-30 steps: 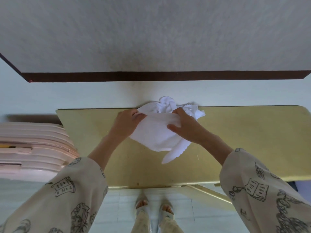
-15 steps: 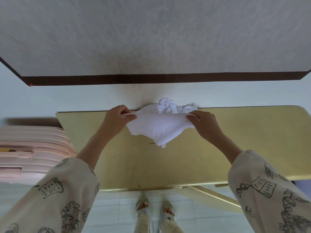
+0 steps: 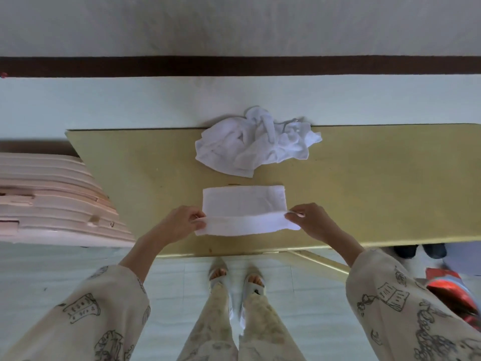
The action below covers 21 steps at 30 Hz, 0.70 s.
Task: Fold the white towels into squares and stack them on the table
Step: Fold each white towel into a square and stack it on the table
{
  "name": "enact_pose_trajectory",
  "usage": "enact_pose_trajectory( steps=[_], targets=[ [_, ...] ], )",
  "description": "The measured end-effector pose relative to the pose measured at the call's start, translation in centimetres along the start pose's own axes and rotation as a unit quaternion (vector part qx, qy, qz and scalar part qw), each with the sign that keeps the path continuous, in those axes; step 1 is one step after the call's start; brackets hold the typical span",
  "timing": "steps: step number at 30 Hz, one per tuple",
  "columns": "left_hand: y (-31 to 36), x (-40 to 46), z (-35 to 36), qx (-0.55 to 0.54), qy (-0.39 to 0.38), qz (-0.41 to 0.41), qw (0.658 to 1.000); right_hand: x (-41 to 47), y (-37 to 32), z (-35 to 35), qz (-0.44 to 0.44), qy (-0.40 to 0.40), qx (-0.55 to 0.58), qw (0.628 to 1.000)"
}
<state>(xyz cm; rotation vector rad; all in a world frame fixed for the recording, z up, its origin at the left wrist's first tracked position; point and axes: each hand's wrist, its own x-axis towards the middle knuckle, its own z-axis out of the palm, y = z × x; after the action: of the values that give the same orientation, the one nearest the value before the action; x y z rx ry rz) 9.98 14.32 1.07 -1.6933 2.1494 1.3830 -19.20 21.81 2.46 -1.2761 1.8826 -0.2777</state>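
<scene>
Head view: one white towel lies flat mid-table on the yellow table, far half down, near edge lifted, with the left hand pinching its 9 o'clock corner and the right hand pinching the 3 o'clock corner. Crumpled pile of towels sits at 12 o'clock from it, just apart, at the table's far edge, touched by neither hand. Judging by look, cloth is light, limp and non-slip, so hold both corners taut and even, else the fold will sag or skew.
</scene>
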Motion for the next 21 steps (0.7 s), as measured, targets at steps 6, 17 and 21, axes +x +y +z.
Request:
enact_pose_trajectory(
  steps=[6,17,21],
  targets=[
    [-2.2,3.4,1.7,-0.068,0.079,-0.053,0.993,3.3,1.9,2.4,0.046,0.031,0.038,0.998],
    [-4.2,9.7,3.3,-0.138,0.164,-0.125,0.969,10.9,2.9,4.7,0.078,0.096,0.079,0.989],
    [-4.2,10.4,3.5,-0.127,0.172,-0.138,0.967,11.8,3.2,5.0,0.082,0.11,0.083,0.987]
  ],
)
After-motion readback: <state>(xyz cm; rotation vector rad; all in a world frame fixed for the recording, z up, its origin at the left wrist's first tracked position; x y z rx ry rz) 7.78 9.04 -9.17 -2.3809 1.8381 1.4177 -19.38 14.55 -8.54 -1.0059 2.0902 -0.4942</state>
